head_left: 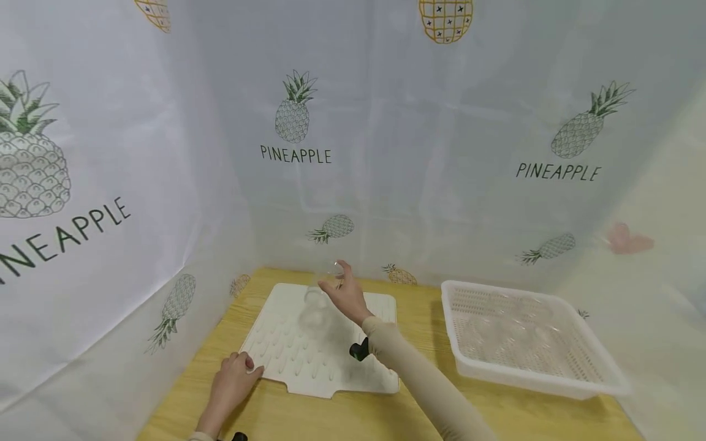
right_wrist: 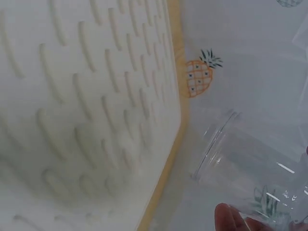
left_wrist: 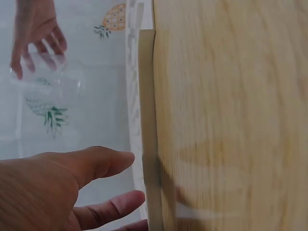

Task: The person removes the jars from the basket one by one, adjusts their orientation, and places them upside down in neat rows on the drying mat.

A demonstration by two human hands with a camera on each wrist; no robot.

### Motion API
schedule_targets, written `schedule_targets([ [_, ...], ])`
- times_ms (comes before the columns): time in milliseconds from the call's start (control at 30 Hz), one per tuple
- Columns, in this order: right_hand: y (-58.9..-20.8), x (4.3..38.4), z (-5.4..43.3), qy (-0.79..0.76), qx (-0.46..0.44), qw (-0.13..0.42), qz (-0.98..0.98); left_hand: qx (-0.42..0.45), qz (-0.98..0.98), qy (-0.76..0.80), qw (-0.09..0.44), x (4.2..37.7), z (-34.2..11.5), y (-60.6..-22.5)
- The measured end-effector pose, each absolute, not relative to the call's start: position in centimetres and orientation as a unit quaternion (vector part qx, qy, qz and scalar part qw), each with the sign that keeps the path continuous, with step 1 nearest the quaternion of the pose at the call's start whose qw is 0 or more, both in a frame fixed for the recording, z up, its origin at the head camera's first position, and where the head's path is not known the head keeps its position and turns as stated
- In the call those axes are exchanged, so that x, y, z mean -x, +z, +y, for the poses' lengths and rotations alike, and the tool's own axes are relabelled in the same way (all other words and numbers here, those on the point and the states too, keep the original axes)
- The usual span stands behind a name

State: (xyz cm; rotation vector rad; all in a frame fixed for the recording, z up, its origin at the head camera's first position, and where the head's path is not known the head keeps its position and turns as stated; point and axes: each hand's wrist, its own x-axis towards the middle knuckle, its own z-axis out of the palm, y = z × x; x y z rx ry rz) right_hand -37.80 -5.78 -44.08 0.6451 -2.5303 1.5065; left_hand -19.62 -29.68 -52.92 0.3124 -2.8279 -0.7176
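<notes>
A clear, see-through jar with a ridged rim is held by my right hand, above the far part of a white ribbed drying mat. Its outline is faint in the head view; the left wrist view shows the jar below the fingertips, mouth tilted downward. At the mat's near left corner rests my left hand. In the left wrist view, that hand's thumb and index finger are apart, beside the mat's edge.
To the right stands a white plastic basket with several clear jars inside, hard to make out singly. Mat and basket lie on a wooden table. Pineapple-printed curtains enclose its back and sides.
</notes>
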Motion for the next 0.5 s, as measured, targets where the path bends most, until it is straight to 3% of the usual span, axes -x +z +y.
schedule_targets([
  [500,-44.6,39.5,-14.3,0.431,-0.239,0.08,-0.867,-0.088,-0.958,-0.247,0.12,19.6,-30.8,-53.4],
])
